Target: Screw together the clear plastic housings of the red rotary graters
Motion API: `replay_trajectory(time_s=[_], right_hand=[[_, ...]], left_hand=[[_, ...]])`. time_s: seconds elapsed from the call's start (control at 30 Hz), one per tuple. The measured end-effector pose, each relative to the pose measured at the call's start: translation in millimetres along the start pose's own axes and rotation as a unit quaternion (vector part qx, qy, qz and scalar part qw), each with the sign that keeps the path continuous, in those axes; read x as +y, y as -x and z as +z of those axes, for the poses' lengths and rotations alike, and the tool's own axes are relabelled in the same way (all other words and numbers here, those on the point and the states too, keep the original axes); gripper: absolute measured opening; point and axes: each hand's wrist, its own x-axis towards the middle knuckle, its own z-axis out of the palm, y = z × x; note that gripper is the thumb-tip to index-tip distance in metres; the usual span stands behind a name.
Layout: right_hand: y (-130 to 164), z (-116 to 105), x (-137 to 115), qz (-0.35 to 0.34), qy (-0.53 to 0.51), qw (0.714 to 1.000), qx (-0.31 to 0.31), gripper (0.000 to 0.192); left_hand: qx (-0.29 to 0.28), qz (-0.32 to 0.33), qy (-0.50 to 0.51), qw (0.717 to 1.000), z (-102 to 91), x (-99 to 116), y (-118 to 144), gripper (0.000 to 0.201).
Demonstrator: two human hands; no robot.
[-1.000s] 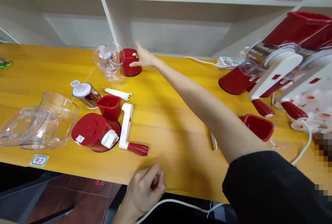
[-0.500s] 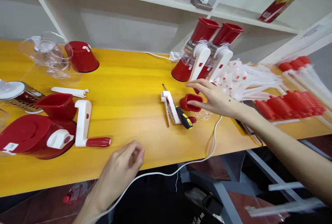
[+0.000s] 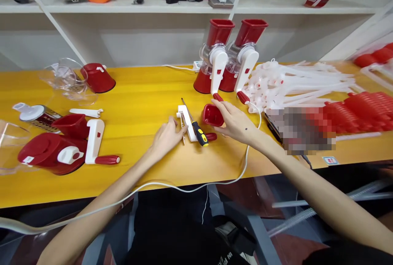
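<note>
Yellow bench (image 3: pixel 144 93) with white shelving (image 3: pixel 123 9) behind it, parts spread from end to end. Half a second ago only the right hand was out over the middle of the bench while the left sat curled at the near edge; now both hands have closed in on the same small cluster. The left hand (image 3: pixel 167 136) lies with fingers spread and relaxed, tips touching the white crank (image 3: pixel 186 122), not gripping it. The right hand (image 3: pixel 238 123) is open too, fingers curved against the red hopper (image 3: pixel 213 115), which lies on its side just right of the crank. A screwdriver (image 3: pixel 196 127) with a yellow-and-black handle lies across the crank, between the two hands. My read is that the work has settled on this crank and hopper, with neither yet lifted.

For room: bare wood lies left of the cluster, before the red base (image 3: pixel 46 156) and second crank (image 3: pixel 95 146). Behind, two assembled graters (image 3: pixel 229 56) stand close, their handles hanging just above the right hand. To the right a heap of white parts (image 3: pixel 294 82) crowds in. A white cable (image 3: pixel 245 166) loops off the near edge beside the right wrist and could snag.
</note>
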Motion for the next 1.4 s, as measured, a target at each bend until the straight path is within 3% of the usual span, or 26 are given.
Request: replay_trajectory(time_s=[0.2,0.37,0.53,0.7,0.9,1.03,1.23,1.4], right_hand=[[-2,-16,1,-0.011,-0.026,0.999,0.047,0.086],[-3,-16,-7,-0.015,-0.032,0.998,0.045,0.086],[-11,-12,-22,-0.027,-0.039,0.998,0.030,0.086],[-26,-8,-43,-0.041,-0.059,0.997,0.003,0.085],[-60,-13,-52,-0.046,-0.101,0.994,0.004,0.090],[-80,-6,-55,-0.050,-0.122,0.991,0.005,0.089],[-77,12,-52,-0.030,-0.127,0.991,0.000,0.090],[-75,8,-55,-0.067,-0.111,0.990,-0.057,0.087]], left_hand=[[0.011,-0.012,-0.021,1.000,1.3,19,-18,0.058],[0.004,0.002,-0.045,0.999,-0.8,24,-28,0.043],[0.015,-0.008,-0.072,0.997,-8.3,18,-34,0.032],[0.018,-0.008,-0.087,0.996,-18.2,10,-36,0.039],[0.008,0.011,-0.101,0.995,-25.6,2,-33,0.034],[0.005,0.020,-0.104,0.994,-26.2,-1,-26,0.030],[0.012,0.001,-0.108,0.994,-26.4,-7,-19,0.033],[0.017,0.012,-0.121,0.992,-28.0,-8,-20,0.035]])
